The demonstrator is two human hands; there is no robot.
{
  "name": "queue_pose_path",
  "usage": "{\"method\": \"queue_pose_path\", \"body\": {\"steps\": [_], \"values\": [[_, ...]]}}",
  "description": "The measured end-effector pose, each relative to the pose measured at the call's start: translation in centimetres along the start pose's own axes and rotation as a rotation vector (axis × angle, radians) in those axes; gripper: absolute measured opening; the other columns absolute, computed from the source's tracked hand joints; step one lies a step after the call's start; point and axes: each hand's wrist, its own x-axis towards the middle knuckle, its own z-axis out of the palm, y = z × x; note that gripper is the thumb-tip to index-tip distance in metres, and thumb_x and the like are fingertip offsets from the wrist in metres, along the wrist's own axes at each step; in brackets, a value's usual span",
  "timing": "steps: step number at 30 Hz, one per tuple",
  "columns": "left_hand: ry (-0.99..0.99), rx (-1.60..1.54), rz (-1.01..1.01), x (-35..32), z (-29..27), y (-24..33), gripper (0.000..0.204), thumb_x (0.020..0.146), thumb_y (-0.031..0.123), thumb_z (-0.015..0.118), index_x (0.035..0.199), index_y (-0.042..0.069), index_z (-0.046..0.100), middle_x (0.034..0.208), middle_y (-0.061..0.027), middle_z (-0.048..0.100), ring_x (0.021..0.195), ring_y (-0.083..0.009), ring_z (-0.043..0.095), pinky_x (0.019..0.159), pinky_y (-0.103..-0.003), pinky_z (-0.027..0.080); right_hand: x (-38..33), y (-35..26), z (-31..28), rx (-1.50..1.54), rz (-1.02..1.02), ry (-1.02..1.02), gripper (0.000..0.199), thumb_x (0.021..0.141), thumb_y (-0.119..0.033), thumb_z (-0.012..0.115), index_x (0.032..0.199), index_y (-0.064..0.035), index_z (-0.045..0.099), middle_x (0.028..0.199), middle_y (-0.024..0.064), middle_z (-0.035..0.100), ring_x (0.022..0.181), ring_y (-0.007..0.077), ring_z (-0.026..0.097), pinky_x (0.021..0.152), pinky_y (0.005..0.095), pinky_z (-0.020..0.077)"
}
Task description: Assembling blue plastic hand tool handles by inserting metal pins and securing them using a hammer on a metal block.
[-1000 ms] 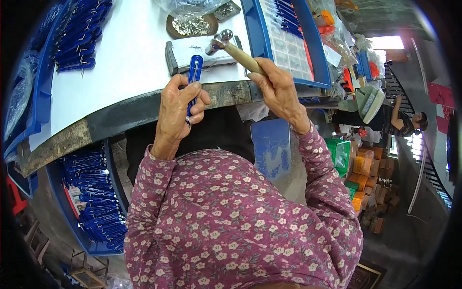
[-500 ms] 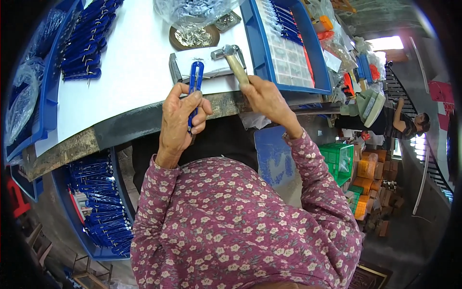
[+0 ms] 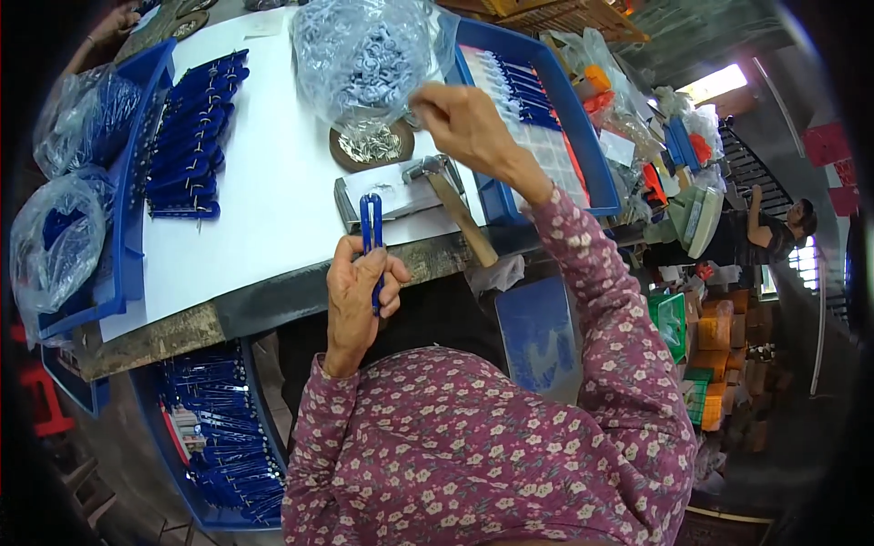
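My left hand is closed around a narrow blue slotted handle, held upright just off the table's front edge. Behind it lies a flat metal block. A hammer rests with its head on that block and its wooden grip jutting over the table edge, out of my grasp. My right hand is raised at the right side of a clear plastic bag of small light-blue parts. Its fingers are bent together, and whatever is between them is hidden. Beneath the bag is a round brown dish of small metal pins.
Blue handles lie in a row on white paper at left, beside a blue tray with plastic bags. Another blue tray stands at right. Below the table is a bin of blue pieces. Another person is at far right.
My right hand has let go of the hammer, leaving it on the metal block, and has moved up to the bag of light-blue parts. My left hand still holds the blue handle.
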Motion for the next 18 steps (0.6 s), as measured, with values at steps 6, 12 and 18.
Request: {"method": "queue_pose_path", "body": {"steps": [6, 12, 18], "values": [[0.005, 0.019, 0.02, -0.1, 0.5, 0.5, 0.018, 0.091, 0.016, 0.047, 0.099, 0.004, 0.036, 0.072, -0.0119, 0.054, 0.048, -0.0044, 0.041, 0.038, -0.017, 0.033, 7.2, 3.2, 4.8, -0.241, -0.126, 0.037, 0.023, 0.069, -0.009, 0.054, 0.09, -0.0037, 0.059, 0.082, 0.0205, 0.059, 0.072, 0.0377, 0.059, 0.064, 0.0422, 0.0476], [0.011, 0.019, 0.027, -0.8, 0.5, 0.8, 0.021, 0.091, 0.016, 0.047, 0.102, 0.003, 0.035, 0.072, -0.0123, 0.053, 0.048, -0.0047, 0.042, 0.037, -0.017, 0.035, 9.1, 4.9, 8.5, -0.42, -0.032, 0.036, 0.028, 0.068, -0.01, 0.057, 0.093, 0.002, 0.056, 0.089, 0.0265, 0.056, 0.069, 0.0386, 0.061, 0.059, 0.0455, 0.049], [0.026, 0.029, 0.089, -0.7, 0.4, 1.0, 0.024, 0.09, 0.016, 0.048, 0.102, 0.001, 0.034, 0.073, -0.0134, 0.054, 0.048, -0.0075, 0.045, 0.04, -0.021, 0.041, 9.8, 5.7, 10.1, -0.461, 0.034, 0.025, 0.031, 0.079, -0.026, 0.056, 0.09, 0.0024, 0.054, 0.088, 0.0276, 0.056, 0.074, 0.0403, 0.06, 0.06, 0.0486, 0.0469]]}}
